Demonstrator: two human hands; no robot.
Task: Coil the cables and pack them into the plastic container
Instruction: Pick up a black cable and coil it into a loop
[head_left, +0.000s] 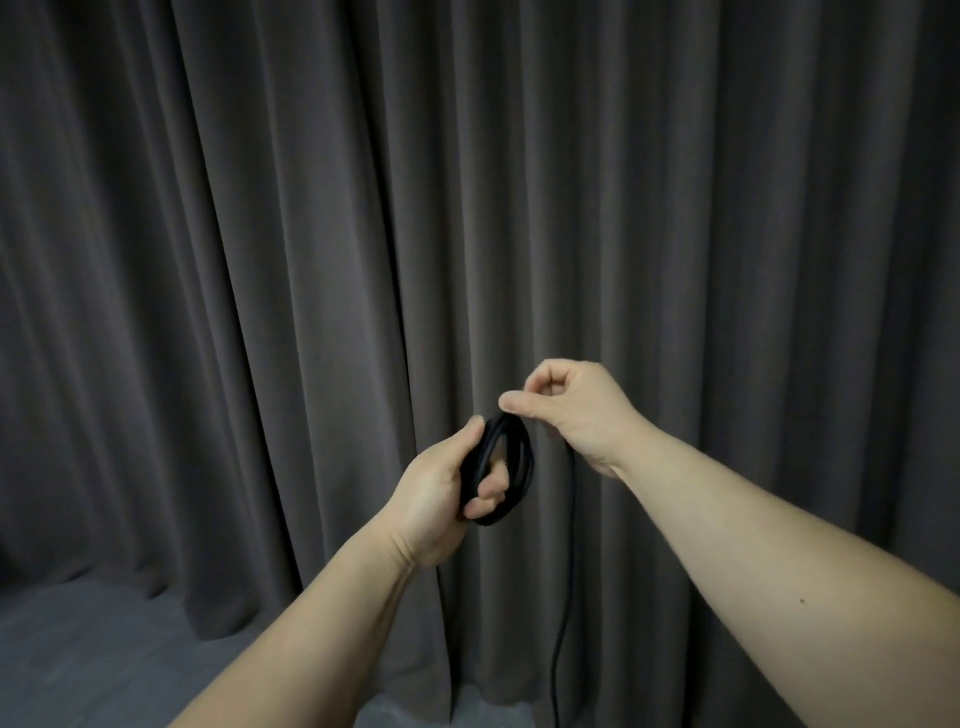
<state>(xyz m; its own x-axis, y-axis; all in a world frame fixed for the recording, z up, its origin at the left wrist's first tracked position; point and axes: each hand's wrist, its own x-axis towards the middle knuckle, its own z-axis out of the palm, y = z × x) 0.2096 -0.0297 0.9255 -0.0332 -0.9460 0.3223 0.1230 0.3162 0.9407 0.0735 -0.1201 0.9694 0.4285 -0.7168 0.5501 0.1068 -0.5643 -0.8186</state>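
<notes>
A black cable (522, 457) is wound into a small oval coil of several loops, held up in front of a curtain. My left hand (441, 493) grips the coil's left side, thumb on top and fingers curled through the loops. My right hand (566, 410) pinches the cable at the coil's top with thumb and forefinger. From under my right hand the loose tail (563, 613) hangs straight down and runs off the bottom edge. A second thin strand drops below my left wrist. The plastic container is not in view.
A dark grey pleated curtain (311, 260) fills the whole background. A grey floor (78, 649) shows at the lower left and in a strip at the bottom middle.
</notes>
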